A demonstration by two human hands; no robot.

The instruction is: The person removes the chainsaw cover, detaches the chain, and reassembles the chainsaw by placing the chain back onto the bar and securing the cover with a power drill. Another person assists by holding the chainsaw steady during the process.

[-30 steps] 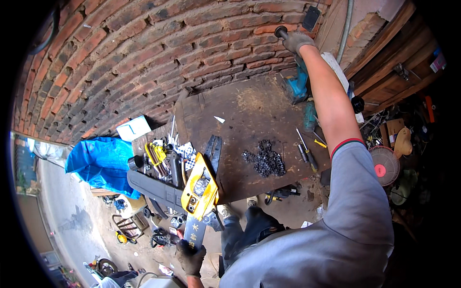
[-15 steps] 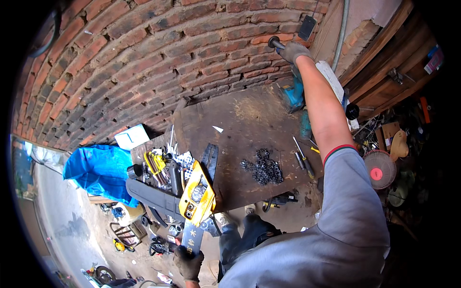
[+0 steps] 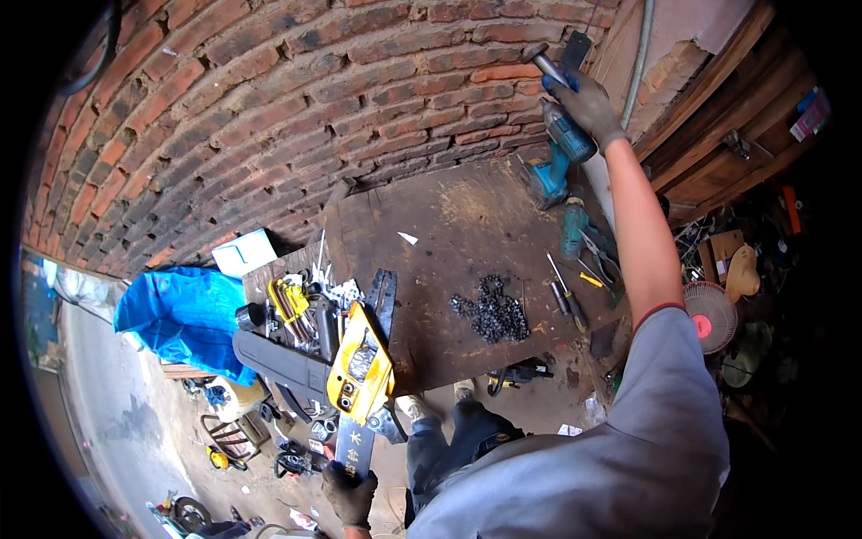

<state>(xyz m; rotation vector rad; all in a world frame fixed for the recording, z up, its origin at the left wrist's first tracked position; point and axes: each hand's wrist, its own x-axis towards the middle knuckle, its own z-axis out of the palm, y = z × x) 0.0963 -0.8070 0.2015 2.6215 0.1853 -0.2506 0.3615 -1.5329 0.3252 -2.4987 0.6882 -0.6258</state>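
Daylight from left | road [image 3: 103, 395] palest | right side shadowed | brick wall [image 3: 359, 99] fisheye-bowed

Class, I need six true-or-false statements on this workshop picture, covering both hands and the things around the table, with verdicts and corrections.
1. The left hand grips a flat gray bar. True.
2. A dark chain lies heaped on the table. True.
3. The right hand is touching that chain. False: it is up by the brick wall, holding a gray tool.
4. The yellow casing is to the right of the chain in the picture. False: it is to the left.
5. A screwdriver lies to the right of the chain. True.
6. The fan has a green centre. False: its centre is red.
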